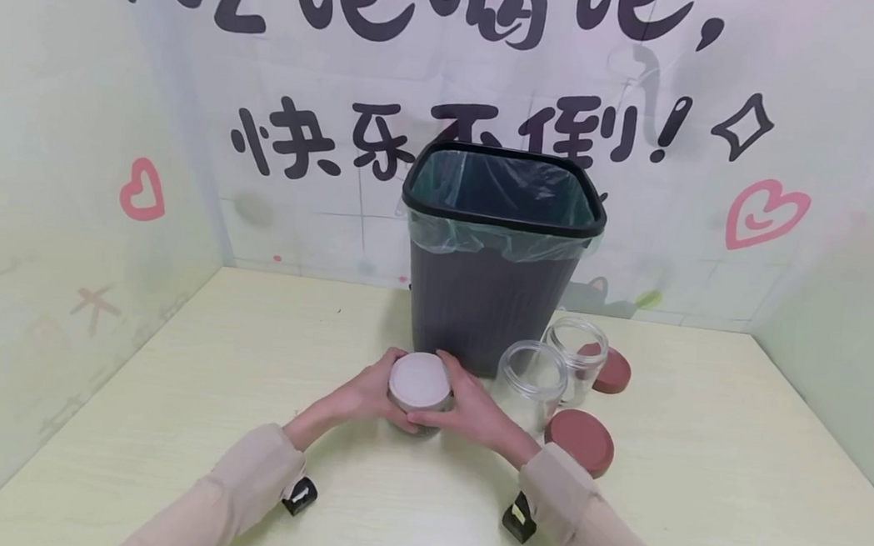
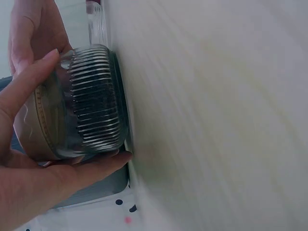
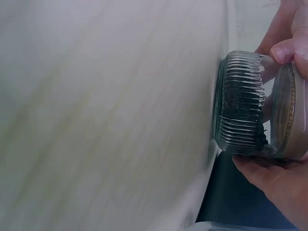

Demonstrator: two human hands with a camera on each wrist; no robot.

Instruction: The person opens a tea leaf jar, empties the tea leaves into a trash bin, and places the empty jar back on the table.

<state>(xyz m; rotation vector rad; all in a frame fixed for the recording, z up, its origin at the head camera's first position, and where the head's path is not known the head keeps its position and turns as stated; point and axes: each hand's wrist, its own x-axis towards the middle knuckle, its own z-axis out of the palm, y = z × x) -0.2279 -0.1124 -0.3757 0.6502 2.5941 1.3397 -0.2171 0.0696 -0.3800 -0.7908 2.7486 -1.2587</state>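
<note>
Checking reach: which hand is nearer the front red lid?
Right. The right hand grips the closed jar on its right, left of the front red lid; the left hand grips the jar's left side, farther from the lid.

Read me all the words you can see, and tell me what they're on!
"快乐不倒!" on the back wall, partly behind the bin.
"吃饱…饱," above it, tops cut off; third character unsure.
Left wall: faint marks, too blurred to read.
Held jar and its lid: no readable words.
</note>
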